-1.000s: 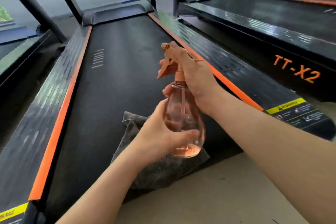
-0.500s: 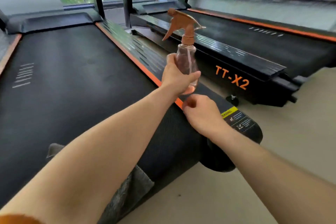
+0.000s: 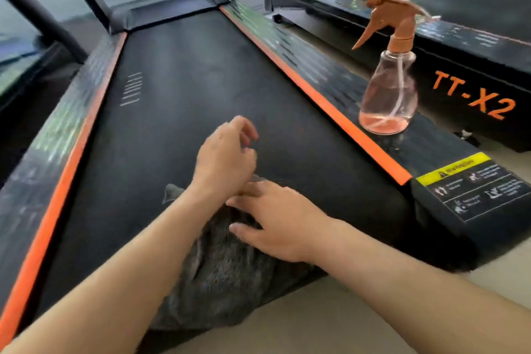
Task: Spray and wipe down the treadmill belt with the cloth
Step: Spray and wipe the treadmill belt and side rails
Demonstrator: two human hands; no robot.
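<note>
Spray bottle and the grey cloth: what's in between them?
Head view: only bare black belt and the orange stripe lie between spray bottle and cloth.

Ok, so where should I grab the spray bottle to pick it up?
Probably by the thin neck under the orange top of the spray bottle, coming from its right. It stands upright on the side rail, and its trigger points left toward the belt, so your fingers reach it.
</note>
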